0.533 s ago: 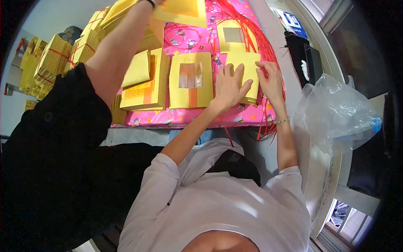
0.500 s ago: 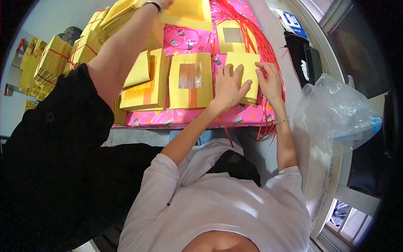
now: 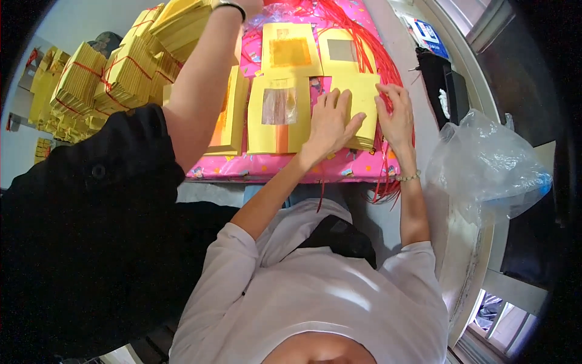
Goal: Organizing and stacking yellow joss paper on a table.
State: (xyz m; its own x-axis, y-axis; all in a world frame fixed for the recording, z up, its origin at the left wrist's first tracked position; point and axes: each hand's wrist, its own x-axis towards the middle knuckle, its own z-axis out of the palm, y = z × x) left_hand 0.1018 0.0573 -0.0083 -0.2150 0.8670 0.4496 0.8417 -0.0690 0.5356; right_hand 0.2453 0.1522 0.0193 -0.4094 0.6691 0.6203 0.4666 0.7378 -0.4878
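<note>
A stack of yellow paper [image 3: 362, 91] lies on the pink table in front of me. My left hand [image 3: 330, 124] rests flat on its left part, with the fingers stretched and the thumb spread. On the stack's right side my right hand [image 3: 398, 118] touches the edge with bent fingers; it is open and holds nothing. Left of my hands lies another yellow stack [image 3: 257, 121] with a shiny foil square [image 3: 279, 106] and an orange stripe on top. Beyond them are a yellow sheet with an orange-gold square [image 3: 291, 53] and one with a grey square [image 3: 341, 50].
A co-worker's arm [image 3: 209, 79] in a black sleeve reaches across on the left, its hand partly cut off. Yellow bundles tied with red string [image 3: 76, 79] stand beyond it. Red strings [image 3: 364, 36] trail along the table's right side, near a clear plastic bag [image 3: 485, 170].
The sheet with the orange-gold square, earlier at the co-worker's hand, now lies on the table behind the foil-topped stack. The co-worker's arm has shifted right. My hands stay at the same stack.
</note>
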